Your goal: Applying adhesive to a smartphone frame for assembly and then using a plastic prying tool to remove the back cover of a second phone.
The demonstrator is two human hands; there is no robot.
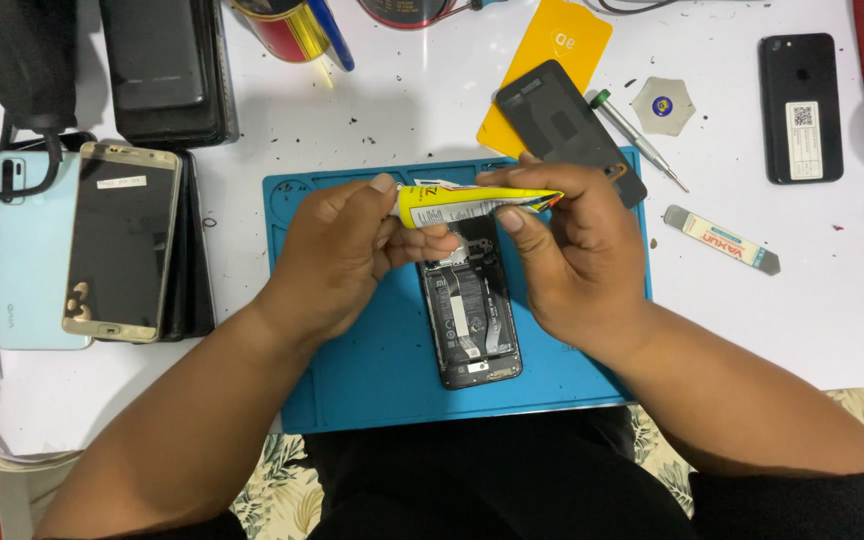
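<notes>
Both my hands hold a small yellow and white glue tube (452,203) level above the blue work mat (352,380). My left hand (337,255) grips its left end, and my right hand (562,250) pinches the flattened right end. Under the tube lies an opened black phone (472,320) with its back off and its inner parts showing. The phone's black back cover (562,125) rests at the mat's far right corner, just beyond my right hand.
A yellow plastic card (562,50), a screwdriver (637,140), a round pick (663,105), a flat metal pry tool (722,240) and a black phone (801,108) lie to the right. Several phones and screens (122,240) are stacked at the left. A red and gold can (282,28) stands at the back.
</notes>
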